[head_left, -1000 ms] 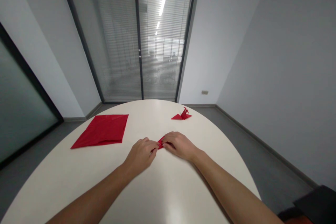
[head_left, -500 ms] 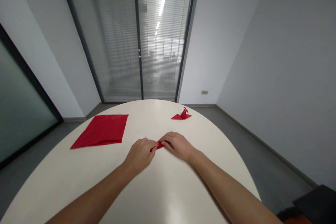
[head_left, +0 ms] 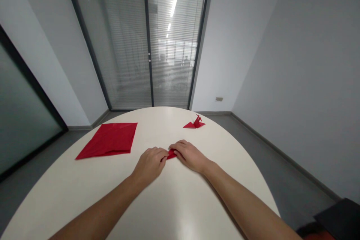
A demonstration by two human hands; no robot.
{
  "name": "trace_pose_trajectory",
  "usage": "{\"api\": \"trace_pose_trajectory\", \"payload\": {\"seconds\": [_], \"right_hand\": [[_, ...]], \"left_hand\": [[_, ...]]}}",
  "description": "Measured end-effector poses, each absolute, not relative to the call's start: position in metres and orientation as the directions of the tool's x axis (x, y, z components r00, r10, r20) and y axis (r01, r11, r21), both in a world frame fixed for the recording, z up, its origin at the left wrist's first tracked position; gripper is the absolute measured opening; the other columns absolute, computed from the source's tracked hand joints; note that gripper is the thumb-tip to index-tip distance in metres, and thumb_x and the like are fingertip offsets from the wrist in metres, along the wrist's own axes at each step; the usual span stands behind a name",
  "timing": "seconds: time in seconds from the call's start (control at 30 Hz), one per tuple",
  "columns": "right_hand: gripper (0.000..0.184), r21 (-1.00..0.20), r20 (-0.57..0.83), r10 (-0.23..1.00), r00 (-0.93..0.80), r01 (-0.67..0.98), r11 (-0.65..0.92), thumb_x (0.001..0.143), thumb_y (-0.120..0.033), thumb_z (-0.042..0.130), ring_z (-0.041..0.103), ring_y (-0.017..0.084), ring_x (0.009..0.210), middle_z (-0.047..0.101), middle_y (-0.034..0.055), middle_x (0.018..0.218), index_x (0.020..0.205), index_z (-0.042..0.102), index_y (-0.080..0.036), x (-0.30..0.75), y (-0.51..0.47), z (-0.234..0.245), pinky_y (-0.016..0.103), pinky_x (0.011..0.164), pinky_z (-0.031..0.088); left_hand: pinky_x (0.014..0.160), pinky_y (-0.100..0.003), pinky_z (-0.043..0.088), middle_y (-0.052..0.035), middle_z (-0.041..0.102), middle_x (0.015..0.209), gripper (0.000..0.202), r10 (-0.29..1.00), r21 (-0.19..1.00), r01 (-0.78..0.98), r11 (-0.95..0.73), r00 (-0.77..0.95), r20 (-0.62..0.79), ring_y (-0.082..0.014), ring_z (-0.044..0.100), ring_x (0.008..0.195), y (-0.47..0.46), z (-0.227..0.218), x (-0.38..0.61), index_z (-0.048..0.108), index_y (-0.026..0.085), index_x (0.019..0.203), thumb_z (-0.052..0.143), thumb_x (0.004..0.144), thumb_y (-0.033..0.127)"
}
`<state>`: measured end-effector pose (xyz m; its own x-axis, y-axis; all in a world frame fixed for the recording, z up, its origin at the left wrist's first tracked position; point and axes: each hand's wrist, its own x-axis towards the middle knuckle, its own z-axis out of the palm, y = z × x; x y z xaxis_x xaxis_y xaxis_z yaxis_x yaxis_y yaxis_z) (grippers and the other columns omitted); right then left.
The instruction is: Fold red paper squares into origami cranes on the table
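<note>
Here, fingers (head_left: pixel 162 155) curl; pinching red paper (head_left: pixel 171 154).

On my feed I see a round-edged white table (head_left: pixel 165 198), pale walls (head_left: pixel 236 45), grey floor (head_left: pixel 267 161) and dark-framed glass panels (head_left: pixel 120 63) with slatted blinds (head_left: pixel 174 86), bright strip lights (head_left: pixel 173 7) showing there.

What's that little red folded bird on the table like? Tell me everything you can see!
The folded bird is all red and looks like paper. It has two pointed wings spread low to the sides, and slim pointed parts sticking up from the middle, with a bent tip on top. It sits upright on the white table, near the far edge and beyond the right hand. Neither hand touches it; only the table does. Its smaller creases are too tiny to make out.
</note>
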<state>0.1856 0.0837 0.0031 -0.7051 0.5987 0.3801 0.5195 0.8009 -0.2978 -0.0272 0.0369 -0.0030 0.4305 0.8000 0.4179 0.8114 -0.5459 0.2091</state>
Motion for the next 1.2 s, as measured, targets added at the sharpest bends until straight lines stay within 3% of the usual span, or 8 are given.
{"api": "trace_pose_trajectory", "payload": {"seconds": [0.87,1.2], "right_hand": [[0.027,-0.332,0.394,0.586,-0.708,0.485,0.809,0.094,-0.012,0.053,0.064,0.021,0.102,0.070,0.0085,0.111,0.118,0.062,-0.019,0.1869,0.0843,0.0000,0.036,0.093,0.048],[0.030,-0.280,0.422,0.577,-0.699,0.505,0.816,0.086,-0.008,0.060,0.061,0.021,0.098,0.069,0.0066,0.105,0.114,0.064,-0.021,0.1861,0.0815,0.0057,0.035,0.088,0.047]], "left_hand": [[0.081,-0.037,0.049,-0.0017,0.076,0.094,0.014,0.802,0.216,0.823,-0.525,0.394,0.449,-0.0220,0.068,0.087,0.0374,-0.0049,-0.0289,0.070,0.022,0.092,0.058,0.090,0.015],[0.078,-0.034,0.048,-0.0011,0.074,0.090,0.013,0.793,0.218,0.819,-0.531,0.389,0.470,-0.0206,0.066,0.085,0.0372,-0.0036,-0.0274,0.068,0.022,0.090,0.058,0.089,0.014]]}}
